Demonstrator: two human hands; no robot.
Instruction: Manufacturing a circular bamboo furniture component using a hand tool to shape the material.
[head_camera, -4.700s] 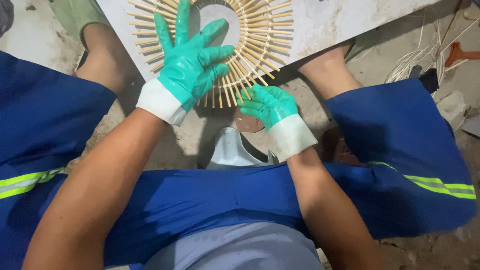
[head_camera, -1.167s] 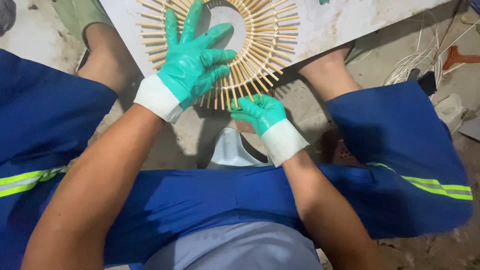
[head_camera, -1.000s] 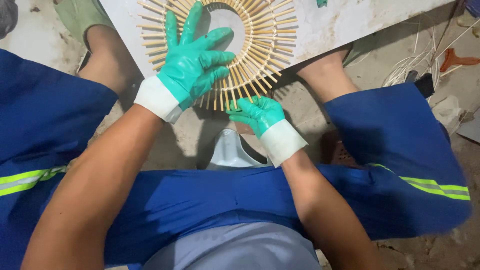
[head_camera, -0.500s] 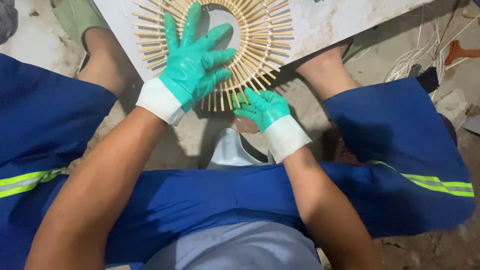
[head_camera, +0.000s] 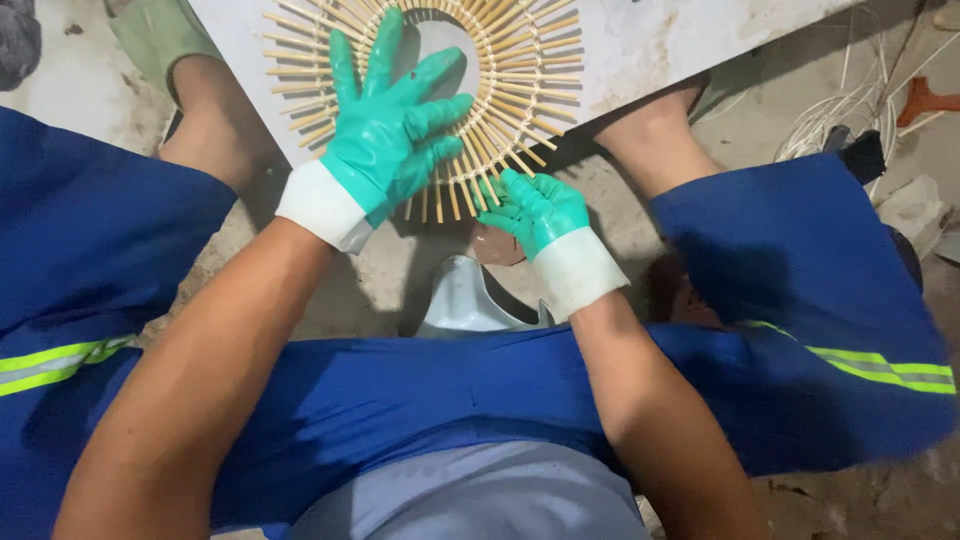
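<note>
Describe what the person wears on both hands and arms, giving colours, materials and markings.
Both the left hand and the right hand wear glossy teal rubber-coated gloves with white knit cuffs. The forearms are bare, with no sleeves showing. No markings are visible on either glove.

Setting: a rough craft workshop, worked at floor level. Bare, dusty concrete floor (head_camera: 420, 270) at centre frame; a stained white board (head_camera: 680, 40) across the top; loose pale cane strands (head_camera: 850, 110) at upper right; blue work trousers with reflective stripes (head_camera: 860, 365) at lower right.
</note>
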